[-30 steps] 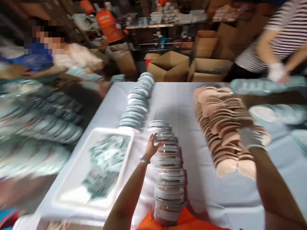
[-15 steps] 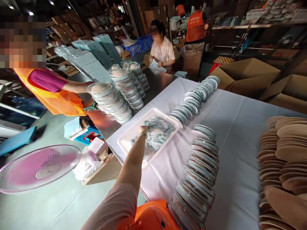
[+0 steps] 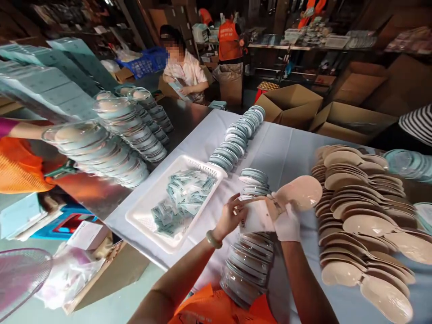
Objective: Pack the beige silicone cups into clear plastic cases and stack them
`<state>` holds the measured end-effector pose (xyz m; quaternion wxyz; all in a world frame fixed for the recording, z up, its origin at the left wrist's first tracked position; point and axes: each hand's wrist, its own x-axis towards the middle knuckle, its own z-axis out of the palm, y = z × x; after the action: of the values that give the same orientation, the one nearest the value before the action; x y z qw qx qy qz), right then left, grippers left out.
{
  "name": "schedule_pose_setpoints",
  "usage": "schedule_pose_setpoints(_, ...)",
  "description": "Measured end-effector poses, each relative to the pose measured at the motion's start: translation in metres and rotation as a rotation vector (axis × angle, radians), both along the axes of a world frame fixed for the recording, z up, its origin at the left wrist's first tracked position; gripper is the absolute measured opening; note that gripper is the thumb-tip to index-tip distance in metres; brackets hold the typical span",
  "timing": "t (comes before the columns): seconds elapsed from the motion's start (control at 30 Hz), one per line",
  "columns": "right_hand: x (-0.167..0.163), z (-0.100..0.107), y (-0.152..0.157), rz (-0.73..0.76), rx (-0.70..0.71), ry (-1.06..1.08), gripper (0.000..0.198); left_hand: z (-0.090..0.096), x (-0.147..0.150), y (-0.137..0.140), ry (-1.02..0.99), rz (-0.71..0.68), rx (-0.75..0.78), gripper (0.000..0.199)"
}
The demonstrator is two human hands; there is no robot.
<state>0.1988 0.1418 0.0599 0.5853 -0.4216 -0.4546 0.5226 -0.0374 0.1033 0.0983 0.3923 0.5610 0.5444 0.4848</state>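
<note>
1. Head view: the left hand [image 3: 231, 215], bare and with a bead bracelet at the wrist, pinches the left edge of a small white packet [image 3: 256, 216] between thumb and fingers, above the near end of a row of round lidded cases [image 3: 248, 265].
2. The right hand [image 3: 286, 220], in a white glove, is closed on the right side of the same packet and also grips a beige cup [image 3: 300, 191], which sticks out up and to the right of the glove.
3. Both hands meet just over the white worktop [image 3: 286, 153], between the white basket [image 3: 141, 216] on the left and the pile of beige cups [image 3: 357, 211] on the right.
4. The basket holds small teal sachets [image 3: 184, 195].
5. A second row of teal cases [image 3: 236, 139] runs away beyond the basket.
6. Left of the worktop, stacks of clear domed cases [image 3: 111, 139] stand on a dark counter.
7. Further back a seated person [image 3: 184, 72] handles a flat piece; open cartons [image 3: 292, 103] stand behind the worktop.
</note>
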Motion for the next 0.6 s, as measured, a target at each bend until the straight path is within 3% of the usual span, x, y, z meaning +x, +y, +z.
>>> schedule_pose_setpoints(0.07, -0.002, 0.005, -0.002, 0.008, 0.091, -0.164, 0.071, -0.003, 0.026, 0.012, 0.026, 0.058, -0.040, 0.020)
schedule_pose_setpoints(0.17, 0.010, 0.016, -0.022, 0.068, 0.221, -0.379, 0.055, -0.008, 0.033, 0.022, -0.074, 0.035, -0.170, 0.028)
schedule_pose_setpoints(0.27, 0.025, 0.020, -0.045, 0.209, 0.493, -0.736, 0.058, -0.010, 0.024, 0.023, -0.334, -0.154, -0.238, 0.055)
schedule_pose_setpoints(0.37, 0.035, 0.014, -0.040, 0.078, 0.864, -1.189, 0.044, -0.007, 0.015, 0.034, -0.446, -0.425, -0.236, 0.091)
schedule_pose_setpoints(0.4, 0.038, 0.011, -0.029, 0.012, 0.905, -1.272, 0.037, -0.006, 0.012, 0.044, -0.446, -0.523, -0.248, 0.100)
schedule_pose_setpoints(0.47, 0.043, 0.007, 0.008, -0.091, 0.734, -1.264, 0.031, -0.007, 0.008, 0.075, -0.414, -0.673, -0.280, 0.105)
schedule_pose_setpoints(0.5, 0.044, 0.007, 0.031, -0.125, 0.600, -1.228, 0.032, -0.009, 0.007, 0.094, -0.371, -0.656, -0.264, 0.100)
schedule_pose_setpoints(0.53, 0.044, 0.007, 0.056, -0.168, 0.464, -1.183, 0.036, -0.013, 0.006, 0.116, -0.304, -0.569, -0.216, 0.092)
schedule_pose_setpoints(0.6, 0.037, 0.007, 0.105, -0.254, 0.243, -1.116, 0.043, -0.027, 0.009, 0.158, -0.124, -0.261, -0.076, 0.074)
